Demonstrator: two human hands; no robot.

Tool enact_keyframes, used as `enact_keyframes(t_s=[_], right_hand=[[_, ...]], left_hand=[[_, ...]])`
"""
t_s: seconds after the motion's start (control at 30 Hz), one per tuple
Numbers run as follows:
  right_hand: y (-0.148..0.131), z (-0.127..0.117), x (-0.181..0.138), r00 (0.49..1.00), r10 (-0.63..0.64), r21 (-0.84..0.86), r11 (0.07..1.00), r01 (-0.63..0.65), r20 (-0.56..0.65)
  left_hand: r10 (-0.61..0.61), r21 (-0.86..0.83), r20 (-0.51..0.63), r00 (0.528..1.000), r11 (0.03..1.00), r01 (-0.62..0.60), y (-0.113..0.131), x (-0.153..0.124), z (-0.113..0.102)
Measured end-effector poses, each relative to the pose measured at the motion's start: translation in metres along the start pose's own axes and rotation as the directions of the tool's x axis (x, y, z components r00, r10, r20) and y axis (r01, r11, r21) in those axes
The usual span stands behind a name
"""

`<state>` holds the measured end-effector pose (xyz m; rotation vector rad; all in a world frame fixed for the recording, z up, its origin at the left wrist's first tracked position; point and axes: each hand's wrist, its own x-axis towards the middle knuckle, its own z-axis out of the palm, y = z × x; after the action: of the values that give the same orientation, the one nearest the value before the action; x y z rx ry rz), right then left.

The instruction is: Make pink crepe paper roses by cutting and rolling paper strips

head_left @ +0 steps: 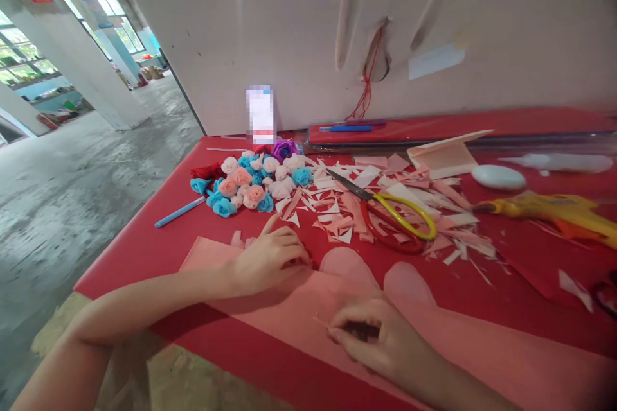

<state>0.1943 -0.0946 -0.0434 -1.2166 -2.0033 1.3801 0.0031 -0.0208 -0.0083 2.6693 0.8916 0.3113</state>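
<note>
A long strip of pink crepe paper (482, 359) with rounded petal shapes cut along its far edge lies across the red table (144, 237). My left hand (272, 260) rests on the strip's left part, fingers curled and pressed on the paper, index finger pointing away. My right hand (376, 334) sits at the near edge, fingers pinched on a thin stick (321, 321) against the paper.
A pile of small paper roses (250, 183) in pink, white, blue and purple lies behind my left hand. Pink paper scraps (337, 205), yellow-and-red scissors (390, 215), a blue pen (179, 212), a yellow glue gun (554, 212) and a white board (337, 32) fill the back.
</note>
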Motion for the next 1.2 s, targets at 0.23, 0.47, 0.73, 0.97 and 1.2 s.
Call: enact_keyframes(t_s=[0.23, 0.47, 0.73, 0.97, 1.2], right_hand=[[-0.002, 0.001, 0.001, 0.999, 0.033, 0.033, 0.999, -0.034, 0.011], [-0.012, -0.002, 0.001, 0.994, 0.105, 0.154, 0.982, -0.106, 0.013], [-0.037, -0.021, -0.003, 0.954, 0.164, 0.354, 0.933, -0.067, -0.25], [-0.067, -0.041, 0.008, 0.856, -0.033, 0.23, 0.957, 0.177, -0.517], [-0.065, -0.043, 0.014, 0.787, -0.064, 0.082, 0.986, 0.144, -0.614]], left_hand=[[-0.092, -0.047, -0.029, 0.995, 0.995, 0.09, 0.0, 0.001, -0.001], [-0.244, -0.274, -0.085, 0.966, 0.938, 0.212, 0.0, 0.001, -0.007], [-0.38, -0.803, -0.072, 0.922, 0.57, 0.172, 0.019, 0.001, -0.022], [-0.406, -0.942, -0.027, 0.914, 0.316, 0.113, 0.026, 0.013, -0.032], [-0.508, -0.98, -0.031, 0.861, 0.186, 0.075, 0.024, 0.019, -0.025]])
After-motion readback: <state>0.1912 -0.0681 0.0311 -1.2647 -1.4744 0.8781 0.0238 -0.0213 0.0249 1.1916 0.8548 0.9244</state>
